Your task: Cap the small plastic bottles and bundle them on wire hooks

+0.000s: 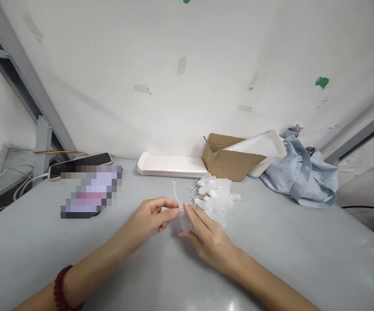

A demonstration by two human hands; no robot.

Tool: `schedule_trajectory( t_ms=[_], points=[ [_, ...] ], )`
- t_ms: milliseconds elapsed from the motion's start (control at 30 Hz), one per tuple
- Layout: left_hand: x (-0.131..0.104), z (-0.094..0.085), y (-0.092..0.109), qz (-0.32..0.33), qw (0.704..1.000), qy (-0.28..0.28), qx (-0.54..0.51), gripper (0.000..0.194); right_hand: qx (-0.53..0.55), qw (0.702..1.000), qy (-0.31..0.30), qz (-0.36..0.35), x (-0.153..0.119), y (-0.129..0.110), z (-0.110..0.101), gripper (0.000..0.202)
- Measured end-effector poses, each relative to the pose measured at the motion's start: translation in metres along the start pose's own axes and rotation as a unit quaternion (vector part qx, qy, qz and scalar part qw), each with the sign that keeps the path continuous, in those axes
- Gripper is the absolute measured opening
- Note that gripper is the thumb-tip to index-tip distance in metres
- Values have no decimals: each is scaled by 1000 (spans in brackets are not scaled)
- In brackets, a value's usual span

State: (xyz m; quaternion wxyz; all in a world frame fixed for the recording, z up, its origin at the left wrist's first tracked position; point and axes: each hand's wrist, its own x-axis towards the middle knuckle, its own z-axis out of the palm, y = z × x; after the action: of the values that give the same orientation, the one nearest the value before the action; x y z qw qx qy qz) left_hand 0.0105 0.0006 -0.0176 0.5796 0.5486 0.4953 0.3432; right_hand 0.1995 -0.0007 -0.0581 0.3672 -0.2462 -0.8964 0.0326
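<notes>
"While both hands are busy mid-frame, just below centre, what's each one actually doing?"

"Left hand [152, 215] has thumb and index finger pinched at the top end of a small translucent piece [184, 223], right where a thin white cord [175, 191] pokes up. Right hand [213, 242] grips the same piece from the right, fingers near the top, thumb by the bottom edge. Can't tell if the left pinch catches the cord too."

"Much elbow room?"

"Kinda tight on the right: the pile of white pieces [215, 193] sits just beyond the right hand's fingers, grey strings toward the left. Left is looser, with grey tabletop [148, 276] between that hand and the phone with the blurred screen [92, 190]. A black phone [85, 163] lies behind it, upper left of the table."

"And the edges?"

"Back edge runs along the wall [135, 47]. The flat white stack [174, 166] and open cardboard box [238, 162] are back there around centre and right of centre, then the light blue bag [300, 175] near the right back corner. Side edges slant outward toward the lower corners, and lots of tabletop shows lower right, past the forearm."
</notes>
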Motion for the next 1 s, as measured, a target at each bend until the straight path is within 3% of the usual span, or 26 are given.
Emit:
schedule_trajectory(
  t_ms=[133, 267, 400, 533, 633, 733, 833, 933, 1000],
  points=[
    [-2, 0, 2, 2, 999, 12, 34, 29, -4, 1000, 12, 7, -1, 2, 2, 63],
    [-5, 3, 6, 53, 993, 43, 94, 26, -34, 999, 34, -4, -2, 1, 3, 60],
    [-5, 5, 4, 93, 992, 37, 81, 28, -40, 999, 19, -6, -3, -1, 4, 59],
    [-4, 3, 4, 111, 991, 17, 70, 26, 81, 994, 32, 63, 1, -5, 1, 61],
    [-5, 3, 6, 137, 989, -8, 60, 24, 219, 965, 8, 144, 6, -11, -6, 58],
    [-5, 4, 7, 143, 987, -45, 63, 24, 310, 933, -10, 183, 9, -15, -11, 48],
    [-5, 4, 6, 118, 990, -24, 77, 23, 279, 938, 15, 204, 9, -14, -10, 44],
    [-3, 0, 3, 29, 997, 41, 66, 25, 211, 951, 46, 222, 7, -8, -6, 38],
    [-3, -3, 1, -18, 998, 50, 33, 22, 187, 955, 56, 226, 7, -5, -5, 32]
  ],
)
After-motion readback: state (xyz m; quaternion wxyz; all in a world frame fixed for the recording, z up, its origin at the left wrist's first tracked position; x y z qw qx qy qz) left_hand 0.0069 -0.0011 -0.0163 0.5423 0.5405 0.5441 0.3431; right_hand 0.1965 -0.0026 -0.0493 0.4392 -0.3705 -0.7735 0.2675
